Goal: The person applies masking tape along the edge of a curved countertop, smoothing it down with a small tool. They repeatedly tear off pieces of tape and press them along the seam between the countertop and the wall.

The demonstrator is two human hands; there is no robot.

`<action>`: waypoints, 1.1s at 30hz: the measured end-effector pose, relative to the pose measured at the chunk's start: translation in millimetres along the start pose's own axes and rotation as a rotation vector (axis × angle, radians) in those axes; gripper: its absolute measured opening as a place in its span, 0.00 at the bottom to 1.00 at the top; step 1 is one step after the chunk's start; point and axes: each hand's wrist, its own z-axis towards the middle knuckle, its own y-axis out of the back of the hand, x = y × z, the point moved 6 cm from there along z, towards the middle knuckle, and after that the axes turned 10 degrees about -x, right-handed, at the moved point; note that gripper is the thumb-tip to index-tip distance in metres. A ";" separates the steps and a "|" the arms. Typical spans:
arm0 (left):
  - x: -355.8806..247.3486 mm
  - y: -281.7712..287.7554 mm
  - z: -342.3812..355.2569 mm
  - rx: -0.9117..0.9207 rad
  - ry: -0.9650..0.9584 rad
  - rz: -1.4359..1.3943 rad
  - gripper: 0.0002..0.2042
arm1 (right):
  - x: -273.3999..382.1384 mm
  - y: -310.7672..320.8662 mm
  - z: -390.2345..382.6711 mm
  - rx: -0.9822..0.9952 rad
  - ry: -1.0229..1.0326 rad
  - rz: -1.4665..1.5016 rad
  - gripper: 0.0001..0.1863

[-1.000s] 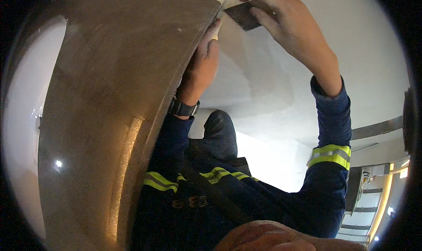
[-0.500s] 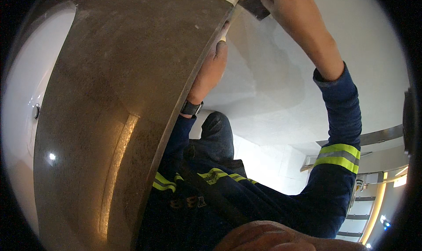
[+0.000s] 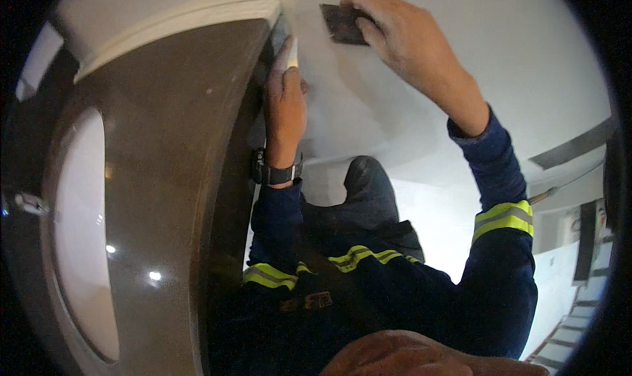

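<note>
Two hands, apart: the right hand (image 3: 398,33) clamps a blade (image 3: 342,27), long axis roughly sideways, right of the left hand (image 3: 285,109), whose hold beside the table (image 3: 164,119) is unclear.

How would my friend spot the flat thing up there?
Find the big brown counter, then look right to the pale surface. Near the picture's top, the right hand grips a flat scraper. It's small, dark and straight-edged against that paleness.

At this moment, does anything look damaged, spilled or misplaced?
Nothing looks clearly spilled or damaged. Only the pale wall near the dark blade in the right hand shows uneven darker patches; shadow or dampness, I cannot tell.
</note>
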 end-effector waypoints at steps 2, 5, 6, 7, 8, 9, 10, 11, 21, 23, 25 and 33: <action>-3.1 -0.8 -0.6 -0.016 -0.025 0.046 0.26 | -15.8 -4.6 -35.2 -0.009 -0.481 0.478 0.13; -7.6 2.6 0.9 -0.017 -0.006 0.079 0.26 | 4.5 -28.7 -76.9 -0.235 -0.978 1.018 0.15; -3.1 -0.1 2.6 0.038 0.058 0.034 0.26 | 19.4 -41.9 -89.6 -0.287 -1.083 1.187 0.15; -6.6 6.2 17.1 -0.008 -0.345 0.187 0.26 | 31.4 -52.0 -92.3 -0.337 -1.167 1.359 0.14; 3.4 16.3 34.2 -0.067 -0.761 0.347 0.26 | 47.3 -61.6 -81.2 -0.220 -1.129 1.491 0.14; 7.5 15.0 33.5 -0.077 -0.976 0.428 0.26 | 62.2 -71.9 -80.3 -0.100 -1.112 1.608 0.13; 8.6 15.5 32.5 -0.121 -1.203 0.505 0.25 | 74.9 -78.0 -74.0 0.028 -1.076 1.724 0.13; 2.7 15.8 33.3 -0.135 -1.249 0.513 0.25 | 73.6 -80.1 -67.4 -0.070 -1.059 1.637 0.12; -6.4 0.4 9.0 -0.025 -0.211 -0.110 0.19 | 67.7 -84.1 -47.6 -0.293 -0.979 1.030 0.16; 7.2 -0.1 17.6 0.021 -0.423 0.075 0.19 | 70.6 -82.7 -45.7 -0.301 -0.861 0.911 0.19; 22.9 11.3 30.2 0.090 -0.577 0.280 0.19 | 71.2 -76.4 -31.4 -0.340 -0.650 0.750 0.23; 1.4 5.1 11.5 0.035 -0.032 -0.055 0.19 | 53.1 -82.7 -24.8 -0.033 -0.828 1.083 0.20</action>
